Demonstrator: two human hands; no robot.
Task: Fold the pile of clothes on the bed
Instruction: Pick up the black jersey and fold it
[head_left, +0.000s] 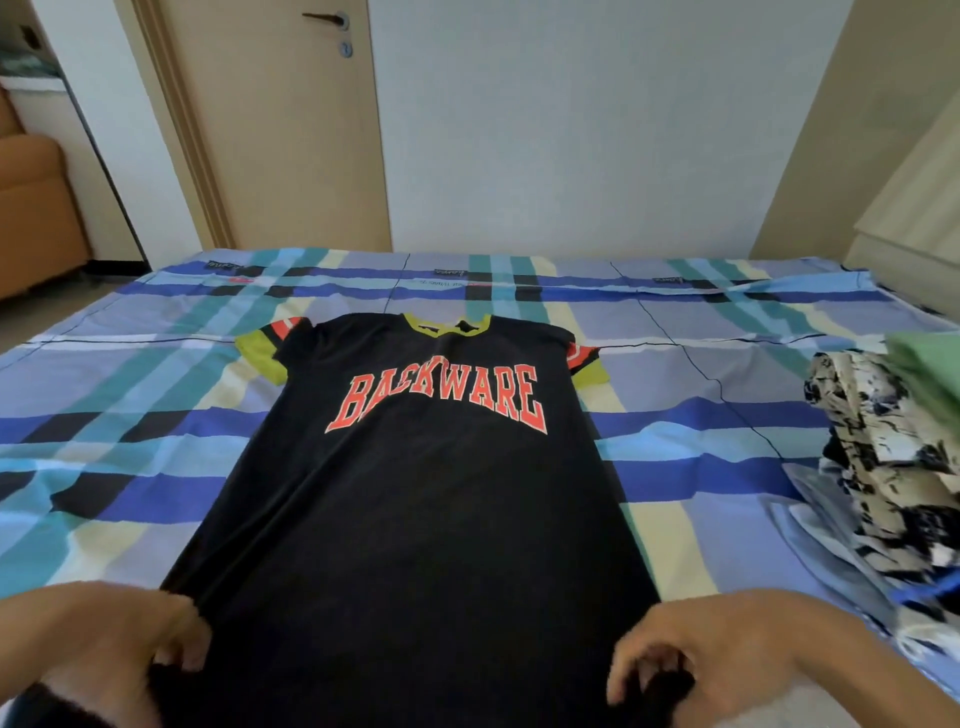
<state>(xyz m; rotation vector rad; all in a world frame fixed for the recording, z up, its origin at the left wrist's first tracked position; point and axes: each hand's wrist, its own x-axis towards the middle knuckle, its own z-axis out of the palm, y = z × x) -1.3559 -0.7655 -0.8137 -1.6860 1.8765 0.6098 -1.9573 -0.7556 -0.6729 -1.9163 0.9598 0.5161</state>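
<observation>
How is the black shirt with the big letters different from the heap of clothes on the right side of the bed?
The black T-shirt lies spread flat; the heap of clothes is bunched up. The T-shirt is black with orange letters; the heap shows a cream-and-black blotchy print with something green on top. The left hand and right hand grip the T-shirt's hem; nothing touches the heap. Both lie on the checked bed.

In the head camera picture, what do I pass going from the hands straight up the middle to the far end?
Left hand and right hand gripping the hem → black T-shirt → red BACKWARE lettering → yellow-green collar → plaid bedsheet → grey wall.
</observation>
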